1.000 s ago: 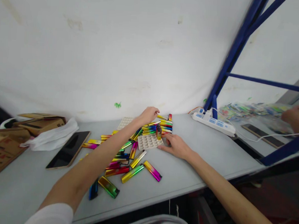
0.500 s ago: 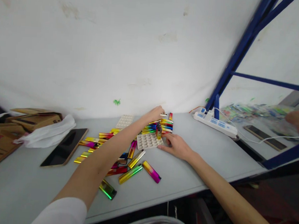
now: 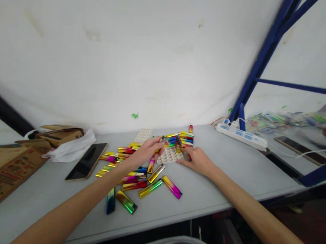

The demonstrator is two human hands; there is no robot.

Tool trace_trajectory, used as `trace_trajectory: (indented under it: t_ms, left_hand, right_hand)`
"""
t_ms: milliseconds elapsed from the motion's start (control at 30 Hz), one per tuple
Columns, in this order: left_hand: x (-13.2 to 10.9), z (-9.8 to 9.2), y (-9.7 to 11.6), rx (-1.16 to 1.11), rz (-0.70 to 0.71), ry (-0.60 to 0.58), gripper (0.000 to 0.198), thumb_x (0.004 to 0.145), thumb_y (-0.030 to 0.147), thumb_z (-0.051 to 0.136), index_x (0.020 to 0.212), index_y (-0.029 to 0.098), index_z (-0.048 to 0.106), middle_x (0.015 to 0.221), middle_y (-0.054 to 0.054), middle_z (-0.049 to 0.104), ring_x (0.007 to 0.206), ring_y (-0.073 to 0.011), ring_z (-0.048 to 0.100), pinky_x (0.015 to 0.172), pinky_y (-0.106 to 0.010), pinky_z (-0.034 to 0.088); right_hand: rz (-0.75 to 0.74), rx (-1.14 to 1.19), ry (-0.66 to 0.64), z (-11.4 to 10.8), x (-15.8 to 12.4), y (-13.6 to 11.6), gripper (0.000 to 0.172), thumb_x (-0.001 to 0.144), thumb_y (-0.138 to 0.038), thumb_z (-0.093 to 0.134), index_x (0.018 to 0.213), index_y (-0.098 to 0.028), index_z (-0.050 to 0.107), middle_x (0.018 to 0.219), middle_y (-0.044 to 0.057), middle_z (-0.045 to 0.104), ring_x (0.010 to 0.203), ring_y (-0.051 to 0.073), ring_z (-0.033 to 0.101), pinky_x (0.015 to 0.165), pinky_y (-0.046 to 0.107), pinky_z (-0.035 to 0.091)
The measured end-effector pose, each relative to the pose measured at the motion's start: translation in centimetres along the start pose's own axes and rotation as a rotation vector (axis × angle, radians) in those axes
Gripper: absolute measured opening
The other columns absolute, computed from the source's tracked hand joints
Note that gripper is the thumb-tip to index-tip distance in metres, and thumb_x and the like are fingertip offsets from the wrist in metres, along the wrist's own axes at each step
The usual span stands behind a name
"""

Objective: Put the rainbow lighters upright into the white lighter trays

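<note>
Left hand (image 3: 148, 151): closed around a lighter (image 3: 163, 139), metal end showing above the fingers, beside the tray's left edge.
Right hand (image 3: 197, 161): thumb and fingers slightly parted at the tray's right edge; whether it grips anything, I cannot tell.
Tray (image 3: 168, 157): white, pocketed, between both hands.
Standing lighters (image 3: 178, 145): upright in the tray, just beside the right hand's fingertips.
Loose lighters (image 3: 151, 188): metallic-coloured, scattered on the grey counter (image 3: 199, 203), nearer the body than the left hand.
Lighter row (image 3: 188, 138): lying side by side, just beyond the right hand.
Phone (image 3: 87, 161): well left of the left hand.
</note>
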State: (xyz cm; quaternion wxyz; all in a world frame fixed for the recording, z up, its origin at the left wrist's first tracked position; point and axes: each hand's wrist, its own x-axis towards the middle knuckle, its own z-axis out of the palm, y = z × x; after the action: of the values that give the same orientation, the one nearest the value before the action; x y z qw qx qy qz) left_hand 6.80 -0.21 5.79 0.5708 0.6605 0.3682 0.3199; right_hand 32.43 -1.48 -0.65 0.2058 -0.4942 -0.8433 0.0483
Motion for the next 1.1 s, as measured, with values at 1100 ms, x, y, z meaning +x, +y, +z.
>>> trace_trajectory:
  t_ms: [1100]
  left_hand:
    - [-2.0, 1.5, -1.6, -0.130, 0.095, 0.202, 0.032, 0.093, 0.053, 0.057, 0.093, 0.021, 0.056, 0.076, 0.000, 0.061, 0.066, -0.0151, 0.052, 0.060, -0.024, 0.042]
  right_hand:
    - [-0.053, 0.014, -0.034, -0.4, -0.5, -0.9, 0.034, 0.099, -0.051, 0.061, 0.101, -0.017, 0.065, 0.084, 0.005, 0.070, 0.065, 0.016, 0.058, 0.061, 0.026, 0.037]
